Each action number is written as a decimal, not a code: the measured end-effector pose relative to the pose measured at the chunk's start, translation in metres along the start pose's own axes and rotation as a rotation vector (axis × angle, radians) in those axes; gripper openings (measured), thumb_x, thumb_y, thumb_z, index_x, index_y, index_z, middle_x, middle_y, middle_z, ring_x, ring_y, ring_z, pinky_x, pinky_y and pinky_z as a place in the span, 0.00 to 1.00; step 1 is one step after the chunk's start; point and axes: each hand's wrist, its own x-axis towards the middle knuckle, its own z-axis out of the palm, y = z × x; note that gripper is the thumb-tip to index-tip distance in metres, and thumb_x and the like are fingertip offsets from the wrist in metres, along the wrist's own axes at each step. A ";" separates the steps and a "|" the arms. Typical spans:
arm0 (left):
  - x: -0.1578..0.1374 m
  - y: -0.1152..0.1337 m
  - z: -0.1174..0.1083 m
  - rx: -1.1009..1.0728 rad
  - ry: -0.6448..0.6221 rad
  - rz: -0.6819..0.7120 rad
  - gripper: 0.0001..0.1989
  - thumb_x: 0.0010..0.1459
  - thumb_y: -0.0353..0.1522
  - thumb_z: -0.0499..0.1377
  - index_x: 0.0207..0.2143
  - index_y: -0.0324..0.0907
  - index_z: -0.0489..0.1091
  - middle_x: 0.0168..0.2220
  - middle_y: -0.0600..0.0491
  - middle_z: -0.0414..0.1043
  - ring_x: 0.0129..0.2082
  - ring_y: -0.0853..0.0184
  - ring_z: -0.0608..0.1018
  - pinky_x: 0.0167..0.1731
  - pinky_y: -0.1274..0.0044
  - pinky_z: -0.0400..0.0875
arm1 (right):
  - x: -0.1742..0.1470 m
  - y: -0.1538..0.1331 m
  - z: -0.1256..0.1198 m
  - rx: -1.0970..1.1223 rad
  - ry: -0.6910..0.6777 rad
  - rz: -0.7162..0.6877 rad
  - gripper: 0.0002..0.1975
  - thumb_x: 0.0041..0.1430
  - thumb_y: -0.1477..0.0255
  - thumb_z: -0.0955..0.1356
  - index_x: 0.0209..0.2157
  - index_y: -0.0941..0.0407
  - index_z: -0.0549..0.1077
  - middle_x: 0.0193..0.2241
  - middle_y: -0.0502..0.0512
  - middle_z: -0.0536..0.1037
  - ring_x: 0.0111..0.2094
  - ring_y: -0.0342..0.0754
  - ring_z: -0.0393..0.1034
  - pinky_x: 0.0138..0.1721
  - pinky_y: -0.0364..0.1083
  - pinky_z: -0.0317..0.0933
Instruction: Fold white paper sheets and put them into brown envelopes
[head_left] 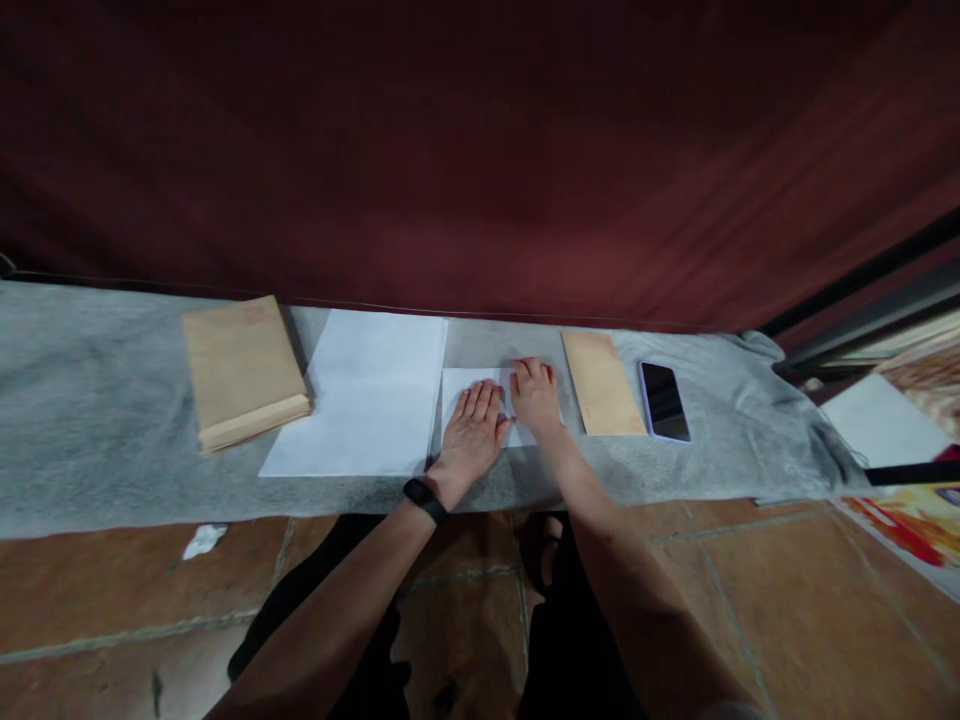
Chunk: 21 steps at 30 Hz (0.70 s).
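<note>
both hands, left hand [471,428] and right hand [535,396], press flat and open on the small folded white paper sheet [480,405]; it looks light, limp, easily creased, best pinched at an edge.

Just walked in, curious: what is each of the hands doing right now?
Left hand: open, flat on the small folded white paper sheet.
Right hand: open, pressing the same sheet.

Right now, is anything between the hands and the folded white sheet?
Nothing visible. The left hand and right hand both lie flat on the folded white sheet, palms down.
</note>
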 end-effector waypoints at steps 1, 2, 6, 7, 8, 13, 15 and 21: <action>-0.002 0.000 0.000 0.004 -0.001 0.010 0.29 0.70 0.38 0.45 0.67 0.31 0.57 0.70 0.39 0.53 0.72 0.56 0.53 0.70 0.61 0.48 | 0.000 0.000 -0.001 -0.018 0.000 0.000 0.19 0.70 0.73 0.58 0.56 0.57 0.71 0.52 0.64 0.75 0.53 0.56 0.67 0.62 0.57 0.51; -0.003 0.001 -0.001 0.007 -0.001 0.023 0.28 0.70 0.38 0.45 0.67 0.30 0.57 0.70 0.39 0.54 0.71 0.56 0.54 0.70 0.60 0.48 | 0.000 -0.001 -0.001 -0.032 -0.001 0.000 0.19 0.70 0.73 0.58 0.56 0.57 0.72 0.52 0.65 0.75 0.52 0.57 0.67 0.61 0.58 0.51; -0.007 0.004 0.000 0.002 0.006 0.062 0.27 0.70 0.36 0.45 0.66 0.30 0.59 0.69 0.39 0.55 0.71 0.56 0.56 0.70 0.61 0.46 | -0.002 -0.006 -0.001 -0.066 -0.001 0.021 0.19 0.68 0.75 0.59 0.55 0.59 0.72 0.50 0.67 0.75 0.50 0.58 0.67 0.58 0.58 0.54; -0.008 0.005 0.000 -0.002 0.008 0.065 0.27 0.70 0.36 0.45 0.66 0.30 0.58 0.69 0.39 0.56 0.71 0.56 0.56 0.70 0.61 0.47 | -0.002 -0.006 -0.002 -0.072 -0.002 0.027 0.19 0.68 0.75 0.59 0.55 0.59 0.71 0.50 0.67 0.74 0.50 0.59 0.67 0.57 0.58 0.54; -0.008 0.005 0.000 -0.004 0.010 0.065 0.27 0.70 0.36 0.45 0.66 0.30 0.58 0.69 0.39 0.56 0.71 0.56 0.56 0.70 0.61 0.47 | -0.004 -0.007 -0.002 -0.077 -0.004 0.030 0.19 0.68 0.75 0.59 0.56 0.59 0.71 0.50 0.68 0.74 0.51 0.58 0.67 0.57 0.58 0.54; -0.008 0.005 -0.001 -0.017 0.007 0.055 0.27 0.70 0.35 0.44 0.67 0.31 0.57 0.70 0.40 0.55 0.71 0.55 0.56 0.69 0.60 0.47 | -0.012 -0.008 -0.005 -0.081 0.000 0.024 0.19 0.69 0.74 0.59 0.57 0.59 0.70 0.53 0.67 0.73 0.54 0.58 0.66 0.62 0.60 0.50; -0.008 0.005 -0.001 -0.023 0.004 0.056 0.28 0.70 0.35 0.44 0.67 0.31 0.56 0.69 0.39 0.55 0.71 0.55 0.56 0.69 0.59 0.46 | -0.018 -0.009 -0.005 -0.044 0.005 -0.001 0.19 0.70 0.73 0.59 0.58 0.60 0.69 0.57 0.67 0.72 0.58 0.59 0.64 0.64 0.61 0.47; -0.008 0.006 0.004 0.002 -0.026 0.090 0.29 0.68 0.33 0.46 0.68 0.30 0.53 0.69 0.36 0.56 0.71 0.52 0.54 0.69 0.56 0.44 | -0.037 -0.016 0.004 0.170 -0.045 -0.140 0.24 0.74 0.67 0.54 0.63 0.63 0.65 0.66 0.64 0.63 0.68 0.50 0.53 0.68 0.53 0.48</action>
